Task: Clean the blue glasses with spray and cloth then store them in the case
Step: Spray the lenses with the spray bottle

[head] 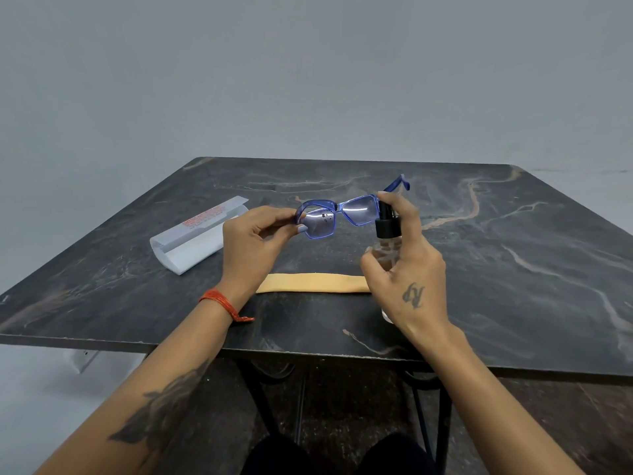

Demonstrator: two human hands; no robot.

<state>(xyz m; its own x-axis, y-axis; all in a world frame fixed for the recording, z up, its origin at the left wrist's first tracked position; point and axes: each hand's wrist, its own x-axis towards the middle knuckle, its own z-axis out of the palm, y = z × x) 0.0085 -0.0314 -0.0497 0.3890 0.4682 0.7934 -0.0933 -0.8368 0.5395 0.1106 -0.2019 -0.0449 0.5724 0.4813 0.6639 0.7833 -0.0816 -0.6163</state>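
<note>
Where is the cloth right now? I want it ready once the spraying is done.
In the head view the yellow cloth lies flat on the table near its front edge, between the two wrists, below the blue glasses.

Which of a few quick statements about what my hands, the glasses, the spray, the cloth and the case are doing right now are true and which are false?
1. The left hand holds the blue glasses above the table. True.
2. The right hand grips the cloth. False: it grips the spray bottle, with a finger on the black pump top.
3. The yellow cloth lies flat on the table between the hands. True.
4. The glasses are already in the case. False: the white case lies on the table to the left, apart from them.
5. The spray bottle's top is close beside the glasses. True.
</note>
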